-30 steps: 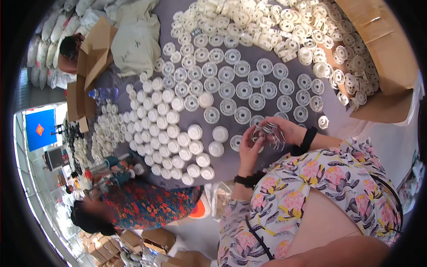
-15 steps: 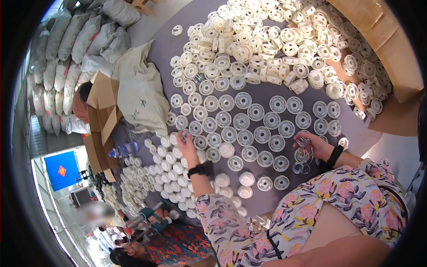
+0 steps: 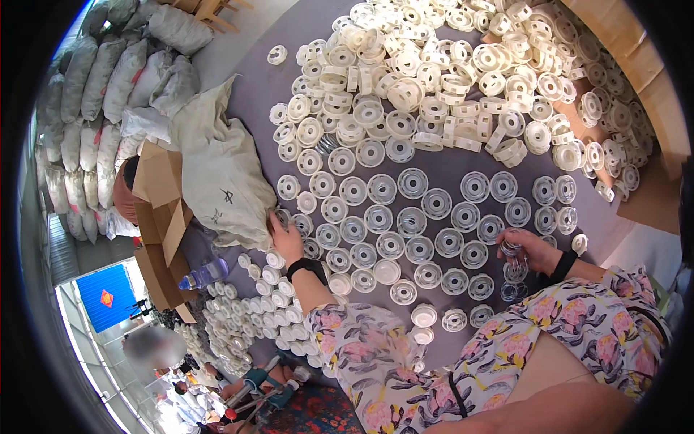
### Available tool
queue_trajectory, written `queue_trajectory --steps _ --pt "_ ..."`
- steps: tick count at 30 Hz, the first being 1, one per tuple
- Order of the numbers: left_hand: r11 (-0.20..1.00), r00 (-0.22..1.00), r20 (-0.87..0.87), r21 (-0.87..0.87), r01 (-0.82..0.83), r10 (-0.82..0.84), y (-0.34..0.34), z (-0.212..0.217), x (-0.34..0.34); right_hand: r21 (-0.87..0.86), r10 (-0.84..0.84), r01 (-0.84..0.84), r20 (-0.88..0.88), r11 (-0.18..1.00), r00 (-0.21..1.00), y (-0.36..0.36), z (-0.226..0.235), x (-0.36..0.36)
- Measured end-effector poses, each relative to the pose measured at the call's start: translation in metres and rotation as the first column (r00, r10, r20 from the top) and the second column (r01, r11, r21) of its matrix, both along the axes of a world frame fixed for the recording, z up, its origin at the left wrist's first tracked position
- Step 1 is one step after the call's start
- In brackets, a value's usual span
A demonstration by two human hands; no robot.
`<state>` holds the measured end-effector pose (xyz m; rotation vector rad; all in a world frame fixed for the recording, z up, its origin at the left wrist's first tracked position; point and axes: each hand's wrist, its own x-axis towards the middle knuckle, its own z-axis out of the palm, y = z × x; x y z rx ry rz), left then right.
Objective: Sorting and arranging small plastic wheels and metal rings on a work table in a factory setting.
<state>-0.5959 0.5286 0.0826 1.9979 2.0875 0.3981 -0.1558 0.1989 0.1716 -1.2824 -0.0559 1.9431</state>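
Note:
My left hand (image 3: 288, 240) reaches over the left end of the rows of round white plastic parts (image 3: 382, 188). Its fingers are bent down at a part beside the cloth sack; what they pinch is too small to make out. Further right, my right hand (image 3: 538, 254) is curled around several thin shiny rings (image 3: 510, 248). More shiny rings (image 3: 513, 291) lie just below that hand. Many of the parts in the rows have a clear or shiny ring in them. A small bundle of metal rings (image 3: 329, 143) lies among the parts farther back.
A big heap of white plastic parts (image 3: 434, 79) covers the far side of the table, beside a cardboard box (image 3: 614, 43). White caps (image 3: 278, 296) cover the left near side. A cloth sack (image 3: 224, 170), a bottle (image 3: 206, 275) and an opened carton (image 3: 155, 217) stand left. Another person's arm shows lower left.
My left hand has moved left along the rows, to the sack's edge. The right hand still holds the shiny rings. The whole view has shifted slightly.

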Motion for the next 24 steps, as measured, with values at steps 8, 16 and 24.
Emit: queue_trajectory --steps 8,16,24 --pt "0.997 0.982 -0.169 -0.021 0.077 -0.079 -0.010 0.007 0.012 0.006 0.020 -0.021 0.034 1.000 0.999 -0.003 0.007 -0.003" --pt "0.987 0.987 -0.089 0.070 0.142 -0.136 -0.039 0.045 0.062 0.042 0.028 -0.032 0.091 0.999 0.995 -0.009 0.009 -0.006" --pt "0.424 0.242 0.927 -0.103 0.900 -0.287 -0.223 0.128 0.233 -0.116 0.208 -0.199 0.073 0.973 0.975 0.006 0.018 -0.048"
